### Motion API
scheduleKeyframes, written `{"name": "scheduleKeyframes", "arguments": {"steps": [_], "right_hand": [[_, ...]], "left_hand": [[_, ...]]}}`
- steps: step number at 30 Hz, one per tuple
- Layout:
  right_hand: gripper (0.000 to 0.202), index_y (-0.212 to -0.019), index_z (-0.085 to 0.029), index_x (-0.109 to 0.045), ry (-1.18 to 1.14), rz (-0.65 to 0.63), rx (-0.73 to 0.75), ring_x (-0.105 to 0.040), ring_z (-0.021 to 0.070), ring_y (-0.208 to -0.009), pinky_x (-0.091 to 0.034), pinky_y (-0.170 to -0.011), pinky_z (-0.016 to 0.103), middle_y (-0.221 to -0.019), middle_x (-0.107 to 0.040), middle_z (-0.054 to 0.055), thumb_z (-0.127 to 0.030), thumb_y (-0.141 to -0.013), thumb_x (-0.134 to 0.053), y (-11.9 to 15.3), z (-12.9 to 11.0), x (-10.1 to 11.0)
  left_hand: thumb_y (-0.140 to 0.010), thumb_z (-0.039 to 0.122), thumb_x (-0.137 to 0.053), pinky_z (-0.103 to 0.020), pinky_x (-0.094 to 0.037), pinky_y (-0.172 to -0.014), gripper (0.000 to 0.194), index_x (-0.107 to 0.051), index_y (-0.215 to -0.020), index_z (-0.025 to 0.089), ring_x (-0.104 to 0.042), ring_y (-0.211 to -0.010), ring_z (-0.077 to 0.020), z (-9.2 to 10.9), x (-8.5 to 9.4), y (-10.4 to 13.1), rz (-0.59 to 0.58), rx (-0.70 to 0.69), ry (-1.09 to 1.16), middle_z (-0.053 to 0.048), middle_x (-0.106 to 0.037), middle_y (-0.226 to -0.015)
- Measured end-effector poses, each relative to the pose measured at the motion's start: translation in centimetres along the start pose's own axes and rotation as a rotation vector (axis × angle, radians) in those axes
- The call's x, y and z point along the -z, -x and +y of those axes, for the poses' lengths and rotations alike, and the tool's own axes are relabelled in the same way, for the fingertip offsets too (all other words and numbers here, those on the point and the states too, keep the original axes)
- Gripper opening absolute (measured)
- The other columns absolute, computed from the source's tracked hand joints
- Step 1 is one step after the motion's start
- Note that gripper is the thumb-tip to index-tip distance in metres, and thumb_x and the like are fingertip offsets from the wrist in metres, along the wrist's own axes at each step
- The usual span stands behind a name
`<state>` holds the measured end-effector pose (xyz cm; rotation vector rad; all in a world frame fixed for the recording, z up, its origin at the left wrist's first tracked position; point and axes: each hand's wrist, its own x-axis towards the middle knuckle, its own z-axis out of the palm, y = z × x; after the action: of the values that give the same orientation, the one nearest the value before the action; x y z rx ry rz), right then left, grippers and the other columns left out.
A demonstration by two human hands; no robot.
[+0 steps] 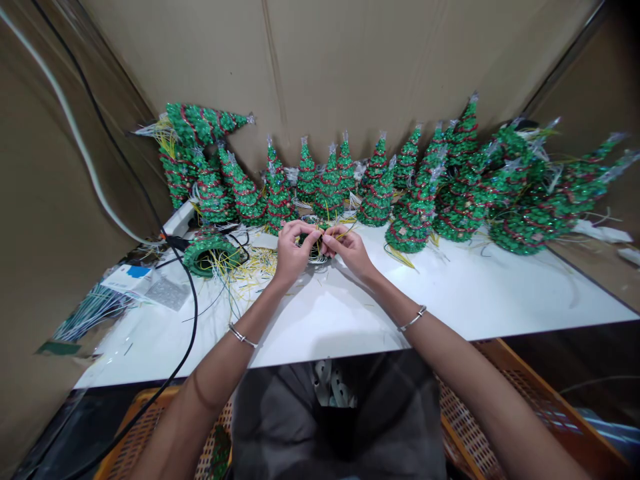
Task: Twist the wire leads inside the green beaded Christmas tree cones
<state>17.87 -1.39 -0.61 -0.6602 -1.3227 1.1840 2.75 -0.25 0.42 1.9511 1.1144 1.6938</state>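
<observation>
Both hands (320,248) pinch thin wires (341,234), well back from the near edge of the white table (340,320).

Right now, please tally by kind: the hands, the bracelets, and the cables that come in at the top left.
Hands: 2 (left hand, right hand)
Bracelets: 2 (left bracelet, right bracelet)
Cables: 2 (white cable, black cable)
Total: 6

Before you, the tinsel trees (410,217) are glittery green, wound with red bands. Along your white tabletop's (325,320) left edge, the packet (131,277) is white with blue; beneath its front-right corner, the basket (530,407) is orange.
</observation>
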Motion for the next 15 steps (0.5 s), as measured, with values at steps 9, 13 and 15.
{"name": "scheduleKeyframes", "arguments": {"steps": [9,13,15], "right_hand": [[0.033,-0.089,-0.020,-0.060,0.007,0.043,0.032,-0.054,0.0108,-0.059,-0.043,-0.057,0.024,-0.066,-0.062,-0.002,-0.048,-0.077,-0.074,0.16,0.13,-0.51],[0.034,-0.090,-0.019,-0.062,0.026,0.083,0.051,-0.055,0.0111,-0.061,-0.045,-0.058,0.025,-0.068,-0.063,-0.001,-0.048,-0.077,-0.074,0.27,0.32,-0.74],[0.035,-0.089,-0.019,-0.062,0.035,0.104,0.052,-0.055,0.0112,-0.061,-0.046,-0.058,0.025,-0.068,-0.063,-0.001,-0.050,-0.076,-0.074,0.31,0.42,-0.85]], "left_hand": [[-0.085,0.028,-0.067,-0.052,-0.030,-0.111,0.010,-0.067,-0.075,0.025,-0.048,-0.121,-0.0260,0.03,0.17,-0.06,-0.032,0.042,-0.080,-0.001,-0.068,-0.117],[-0.085,0.031,-0.067,-0.055,-0.021,-0.117,0.012,-0.067,-0.074,0.025,-0.053,-0.122,-0.0253,-0.18,-0.02,0.00,-0.046,0.096,-0.005,-0.001,-0.068,-0.119],[-0.085,0.033,-0.067,-0.055,-0.018,-0.118,0.013,-0.068,-0.074,0.026,-0.054,-0.123,-0.0252,-0.20,-0.08,0.04,-0.048,0.118,0.019,-0.001,-0.068,-0.121]]}}
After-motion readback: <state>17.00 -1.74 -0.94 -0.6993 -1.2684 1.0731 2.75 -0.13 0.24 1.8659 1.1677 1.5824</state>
